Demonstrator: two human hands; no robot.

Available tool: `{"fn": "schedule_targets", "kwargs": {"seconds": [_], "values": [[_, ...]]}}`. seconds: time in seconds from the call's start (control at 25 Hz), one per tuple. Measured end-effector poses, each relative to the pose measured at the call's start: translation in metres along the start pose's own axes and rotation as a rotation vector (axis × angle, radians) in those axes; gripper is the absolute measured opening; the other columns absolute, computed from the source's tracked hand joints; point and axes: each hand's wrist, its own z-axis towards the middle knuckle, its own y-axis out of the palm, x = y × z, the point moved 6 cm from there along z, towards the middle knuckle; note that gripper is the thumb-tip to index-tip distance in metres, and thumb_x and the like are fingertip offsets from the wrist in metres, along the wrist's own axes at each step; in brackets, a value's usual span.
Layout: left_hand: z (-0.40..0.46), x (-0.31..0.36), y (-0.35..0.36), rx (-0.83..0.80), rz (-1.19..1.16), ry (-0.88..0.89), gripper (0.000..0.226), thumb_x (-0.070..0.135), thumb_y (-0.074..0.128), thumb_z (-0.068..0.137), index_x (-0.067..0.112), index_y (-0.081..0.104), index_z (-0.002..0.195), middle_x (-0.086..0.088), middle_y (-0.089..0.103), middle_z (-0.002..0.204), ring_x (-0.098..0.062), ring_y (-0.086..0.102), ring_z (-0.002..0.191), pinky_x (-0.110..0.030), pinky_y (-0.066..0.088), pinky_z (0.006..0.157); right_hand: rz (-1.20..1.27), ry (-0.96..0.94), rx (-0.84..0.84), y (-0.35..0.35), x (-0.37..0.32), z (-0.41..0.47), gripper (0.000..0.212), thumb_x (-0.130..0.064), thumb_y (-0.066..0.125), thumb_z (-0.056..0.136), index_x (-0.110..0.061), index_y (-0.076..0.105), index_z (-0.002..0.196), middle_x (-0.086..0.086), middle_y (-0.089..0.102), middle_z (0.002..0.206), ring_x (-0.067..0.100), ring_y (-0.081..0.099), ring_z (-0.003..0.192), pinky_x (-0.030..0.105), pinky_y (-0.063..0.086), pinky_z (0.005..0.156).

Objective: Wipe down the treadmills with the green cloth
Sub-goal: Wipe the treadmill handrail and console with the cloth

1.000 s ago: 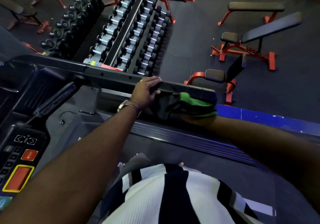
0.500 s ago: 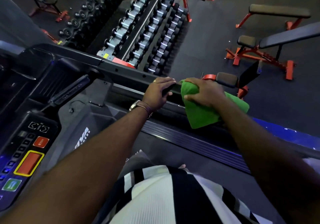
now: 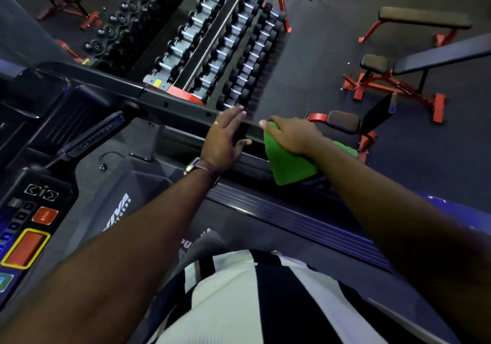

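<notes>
I stand on a dark treadmill, whose black side handrail runs from the console at the left toward the right. My right hand presses the green cloth over the rail's right end; the cloth hangs down on the near side. My left hand rests just left of the cloth, fingers spread over the rail, holding nothing. A watch and bands are on that wrist.
The treadmill console with red buttons sits at the lower left. Beyond the rail a dumbbell rack stands on the dark floor. Red-framed benches are at the upper right. The ribbed side step runs below the rail.
My left hand has let go of the rail and its fingers have spread open. My right hand came on top of the rail with the cloth and stays pressed there.
</notes>
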Motion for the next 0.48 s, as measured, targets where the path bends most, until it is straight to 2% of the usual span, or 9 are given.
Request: {"fn": "schedule_targets", "kwargs": {"seconds": [0.04,0.12,0.2,0.24,0.36,0.44,0.48], "values": [[0.000,-0.006,-0.006,0.020,0.074,-0.038,0.074,0.032,0.077,0.074,0.002,0.048,0.135,-0.015,0.044,0.143,-0.031,0.036,0.136,-0.049,0.030,0.113,-0.078,-0.046,0.115,0.002,0.009,-0.013,0.068,-0.076,0.011,0.090,-0.037,0.033,0.141,0.008,0.055,0.135,0.033,0.055,0.119,0.047,0.043,0.090],[0.000,-0.022,-0.021,0.058,0.189,-0.111,0.092,0.056,0.072,0.072,0.002,0.040,0.140,-0.015,0.036,0.148,-0.031,0.028,0.140,-0.054,0.021,0.116,-0.179,-0.003,0.204,0.008,0.020,-0.025,0.065,-0.073,0.010,0.092,-0.034,0.035,0.137,0.009,0.058,0.125,0.034,0.059,0.110,0.044,0.044,0.080],[0.000,-0.042,-0.034,0.072,0.227,-0.185,0.094,0.065,0.063,0.077,0.001,0.036,0.141,-0.015,0.034,0.149,-0.030,0.027,0.141,-0.056,0.019,0.116,-0.142,0.178,0.202,0.013,0.014,-0.007,0.069,-0.071,0.007,0.092,-0.025,0.047,0.126,0.014,0.061,0.121,0.036,0.060,0.108,0.046,0.045,0.083],[-0.003,-0.054,-0.039,0.074,0.226,-0.219,0.091,0.065,0.060,0.079,0.001,0.037,0.140,-0.015,0.035,0.149,-0.030,0.027,0.140,-0.058,0.019,0.115,-0.134,0.207,0.214,0.015,0.001,0.002,0.070,-0.070,0.008,0.093,-0.022,0.051,0.122,0.015,0.062,0.120,0.037,0.060,0.107,0.047,0.045,0.084],[-0.012,-0.077,-0.045,0.057,0.197,-0.273,0.084,0.062,0.056,0.082,0.001,0.041,0.137,-0.016,0.039,0.146,-0.030,0.030,0.138,-0.056,0.025,0.113,-0.313,-0.025,0.404,0.023,-0.023,-0.006,0.067,-0.066,0.017,0.095,-0.019,0.046,0.133,0.015,0.057,0.126,0.036,0.057,0.104,0.045,0.044,0.085],[-0.018,-0.084,-0.044,0.018,0.178,-0.272,0.083,0.059,0.057,0.083,0.000,0.041,0.138,-0.017,0.037,0.148,-0.031,0.030,0.139,-0.049,0.027,0.115,-0.489,-0.184,0.405,0.034,-0.011,-0.030,0.067,-0.062,0.024,0.096,-0.017,0.034,0.145,0.017,0.048,0.138,0.037,0.053,0.110,0.047,0.043,0.090],[-0.021,-0.084,-0.043,0.014,0.172,-0.266,0.082,0.057,0.059,0.083,-0.001,0.041,0.138,-0.016,0.036,0.149,-0.031,0.029,0.140,-0.045,0.026,0.116,-0.546,-0.188,0.419,0.035,-0.006,-0.032,0.067,-0.060,0.026,0.096,-0.018,0.031,0.148,0.016,0.045,0.141,0.038,0.052,0.112,0.047,0.043,0.091]]}}
